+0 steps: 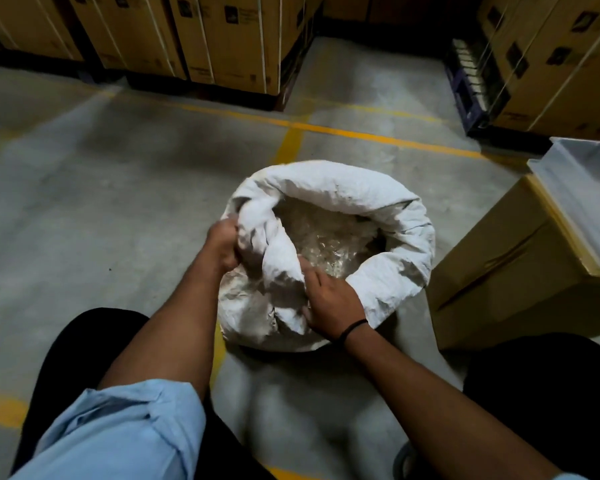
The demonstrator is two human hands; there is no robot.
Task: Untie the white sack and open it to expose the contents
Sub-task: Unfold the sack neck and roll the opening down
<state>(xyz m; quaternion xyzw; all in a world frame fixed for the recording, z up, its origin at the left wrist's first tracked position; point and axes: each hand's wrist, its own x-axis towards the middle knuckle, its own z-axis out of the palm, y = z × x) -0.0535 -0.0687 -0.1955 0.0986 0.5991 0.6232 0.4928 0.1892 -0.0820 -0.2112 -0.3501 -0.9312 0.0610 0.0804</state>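
Note:
The white sack stands on the concrete floor between my knees, its mouth open and its rim rolled outward. Inside lies a mass of clear, shiny plastic material. My left hand is closed on a bunch of sack cloth at the left rim. At the near rim, my right hand, with a black band on the wrist, grips a fold of the cloth, its fingertips tucked under the fabric. No tie or string shows on the sack.
A cardboard box lined with white plastic stands right of the sack. Strapped cardboard cartons line the back wall, with more at the far right. Yellow floor lines cross the grey concrete.

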